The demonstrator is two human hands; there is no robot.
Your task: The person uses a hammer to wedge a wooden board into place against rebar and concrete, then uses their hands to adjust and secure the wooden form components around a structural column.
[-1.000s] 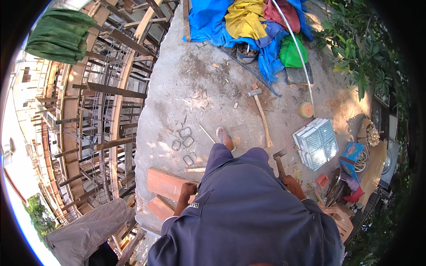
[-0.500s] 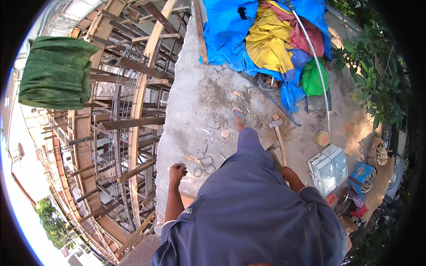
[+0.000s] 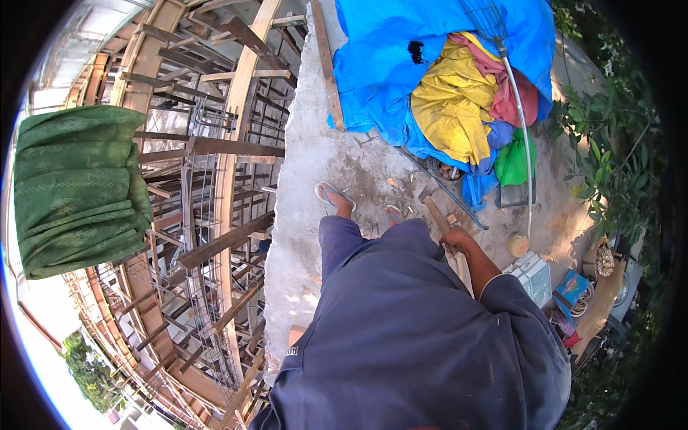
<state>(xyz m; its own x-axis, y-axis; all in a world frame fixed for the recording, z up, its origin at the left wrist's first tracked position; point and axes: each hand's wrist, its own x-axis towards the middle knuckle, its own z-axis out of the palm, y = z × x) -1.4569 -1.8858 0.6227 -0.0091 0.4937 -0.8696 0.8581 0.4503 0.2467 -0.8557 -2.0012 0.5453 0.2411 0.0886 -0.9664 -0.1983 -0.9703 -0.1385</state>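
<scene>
My right hand (image 3: pixel 459 239) is closed round the wooden handle of a tool with a flat, dark metal head (image 3: pixel 428 191). It is hatchet-like, but its exact kind is unclear. The head points away from me over the concrete. Under and just behind that hand shows a paler wooden shaft (image 3: pixel 459 266), partly covered by my arm and shirt. My left hand is out of view. Both my feet, in flip-flops (image 3: pixel 335 193), stand on the slab ahead of my body.
At left the rough slab edge (image 3: pixel 276 215) drops to timber formwork and rebar (image 3: pixel 222 193). A green cloth (image 3: pixel 79 190) hangs there. Ahead lie a blue tarp (image 3: pixel 387 72), yellow cloth (image 3: pixel 459 100) and a long-handled rake (image 3: pixel 521 115). A white lamp-like panel (image 3: pixel 534 278) stands right.
My right hand has moved forward with the tool, whose head now shows. My left hand has left the view. My left foot has come into view, and the scene has shifted.
</scene>
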